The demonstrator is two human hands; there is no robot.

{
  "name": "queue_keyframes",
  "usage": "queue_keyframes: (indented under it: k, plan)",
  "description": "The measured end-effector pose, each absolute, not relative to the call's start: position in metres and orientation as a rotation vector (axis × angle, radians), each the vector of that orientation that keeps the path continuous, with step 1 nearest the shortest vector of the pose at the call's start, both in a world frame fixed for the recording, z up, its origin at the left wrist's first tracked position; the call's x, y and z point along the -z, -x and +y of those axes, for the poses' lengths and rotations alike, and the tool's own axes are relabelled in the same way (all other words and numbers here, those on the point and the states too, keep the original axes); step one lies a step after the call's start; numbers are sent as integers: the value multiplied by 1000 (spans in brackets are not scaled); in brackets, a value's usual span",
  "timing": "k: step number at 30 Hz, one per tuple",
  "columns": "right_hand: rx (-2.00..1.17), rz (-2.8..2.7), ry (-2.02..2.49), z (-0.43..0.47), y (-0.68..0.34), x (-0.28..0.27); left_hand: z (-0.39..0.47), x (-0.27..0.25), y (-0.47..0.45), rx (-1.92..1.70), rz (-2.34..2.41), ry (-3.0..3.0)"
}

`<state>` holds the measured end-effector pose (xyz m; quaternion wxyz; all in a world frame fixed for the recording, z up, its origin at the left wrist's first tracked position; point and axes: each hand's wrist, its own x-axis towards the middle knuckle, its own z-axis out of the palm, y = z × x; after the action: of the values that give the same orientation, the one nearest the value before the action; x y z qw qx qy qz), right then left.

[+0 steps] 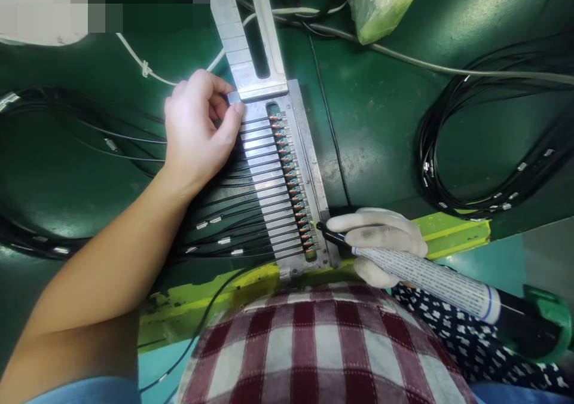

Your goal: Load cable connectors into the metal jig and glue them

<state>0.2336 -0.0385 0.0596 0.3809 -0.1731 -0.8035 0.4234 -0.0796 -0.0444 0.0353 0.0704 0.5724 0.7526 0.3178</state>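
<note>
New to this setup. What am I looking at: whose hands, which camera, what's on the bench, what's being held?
No robot here, just one person's hands, seen by a head-worn camera looking forward and down. The bare left hand seems to pinch the upper left edge of a metal fixture. The white-gloved right hand holds a pen-shaped tool with a printed label; its dark tip is close to the lower end of a row of small connectors in the fixture's slot. Whether it touches them is unclear. Black cables lead from that row to the left. On the green bench there is also a cable coil at right.
</note>
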Motion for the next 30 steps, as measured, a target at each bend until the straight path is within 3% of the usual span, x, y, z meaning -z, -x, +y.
queue_keyframes:
  k: [30]
  plan:
    - [-1108, -2065, 425, -46, -242, -64, -44, -37, 79, -974, 2273, -1692]
